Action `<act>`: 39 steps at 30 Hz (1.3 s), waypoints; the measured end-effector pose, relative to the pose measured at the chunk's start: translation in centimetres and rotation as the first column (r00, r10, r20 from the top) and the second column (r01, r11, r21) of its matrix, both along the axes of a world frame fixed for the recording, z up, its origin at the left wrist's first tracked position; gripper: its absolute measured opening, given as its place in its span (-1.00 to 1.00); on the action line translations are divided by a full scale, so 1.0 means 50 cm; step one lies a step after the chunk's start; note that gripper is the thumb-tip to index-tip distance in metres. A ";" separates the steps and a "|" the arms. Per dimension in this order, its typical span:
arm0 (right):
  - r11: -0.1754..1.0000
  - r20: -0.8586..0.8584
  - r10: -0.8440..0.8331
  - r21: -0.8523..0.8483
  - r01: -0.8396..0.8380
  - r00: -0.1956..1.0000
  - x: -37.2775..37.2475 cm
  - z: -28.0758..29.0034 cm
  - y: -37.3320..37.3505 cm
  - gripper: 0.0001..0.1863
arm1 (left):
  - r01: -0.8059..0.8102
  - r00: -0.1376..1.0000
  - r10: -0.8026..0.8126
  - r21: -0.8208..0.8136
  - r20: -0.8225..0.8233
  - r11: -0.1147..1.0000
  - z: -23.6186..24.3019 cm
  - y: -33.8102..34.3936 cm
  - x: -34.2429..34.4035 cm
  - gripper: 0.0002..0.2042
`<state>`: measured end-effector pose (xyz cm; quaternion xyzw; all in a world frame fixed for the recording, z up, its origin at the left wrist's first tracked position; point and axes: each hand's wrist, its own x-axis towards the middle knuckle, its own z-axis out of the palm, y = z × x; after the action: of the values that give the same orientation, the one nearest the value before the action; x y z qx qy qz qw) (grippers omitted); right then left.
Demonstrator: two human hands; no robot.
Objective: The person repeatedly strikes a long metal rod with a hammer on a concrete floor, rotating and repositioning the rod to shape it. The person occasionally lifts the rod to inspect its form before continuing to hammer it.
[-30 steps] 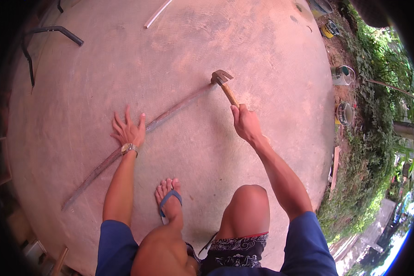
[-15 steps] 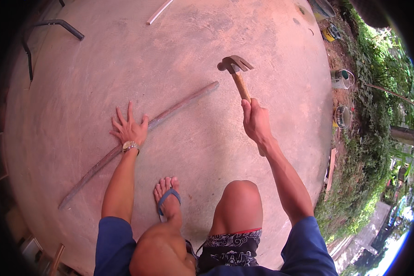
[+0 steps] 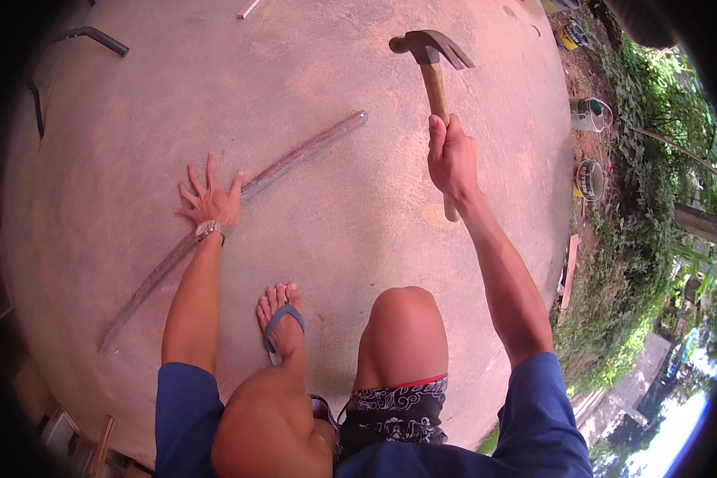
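Observation:
A long, slightly bent, weathered rod (image 3: 303, 151) lies slantwise on the concrete floor (image 3: 311, 239), running from lower left to upper right. My left hand (image 3: 213, 199) presses down over the middle of it, fingers spread wide and palm flat; the part of the rod beneath the hand is hidden. A claw hammer (image 3: 436, 84) with a wooden handle is raised in my right hand (image 3: 454, 159), whose fingers wrap round the handle. The hammer's head points away from me, above and to the right of the rod's far end, apart from it.
Black bent tubes (image 3: 95, 36) stand at the far left. A pale strip (image 3: 248, 8) lies at the top. Beyond the floor's right edge are several buckets (image 3: 589, 180), a board (image 3: 570, 271) and green plants (image 3: 629, 263). My sandalled foot (image 3: 283, 319) rests near the rod.
My right hand has lifted the hammer higher, and it looks larger and closer. The left hand stays on the rod. The whole view has shifted slightly.

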<state>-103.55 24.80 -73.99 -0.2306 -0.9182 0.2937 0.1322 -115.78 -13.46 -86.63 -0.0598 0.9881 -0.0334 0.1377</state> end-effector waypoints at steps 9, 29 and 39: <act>0.978 -0.355 0.067 -0.160 -0.131 0.933 0.024 -0.032 -0.051 -0.56 | -0.004 1.000 0.004 -0.013 -0.002 1.000 -0.007 -0.006 0.001 -0.11; 0.994 -0.122 0.087 -0.062 -0.095 0.989 0.021 0.053 -0.013 -0.59 | 0.048 0.998 -0.046 0.039 -0.035 0.998 0.003 0.002 0.040 -0.13; 0.993 -0.206 0.060 -0.086 -0.079 0.977 0.079 -0.076 -0.081 -0.60 | -0.011 1.000 0.011 -0.008 0.008 1.000 -0.003 0.002 0.039 -0.13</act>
<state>-99.62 20.73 -77.82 -0.1730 -0.8925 0.3632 0.2040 -113.84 -13.34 -86.80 -0.0657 0.9871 -0.0369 0.1414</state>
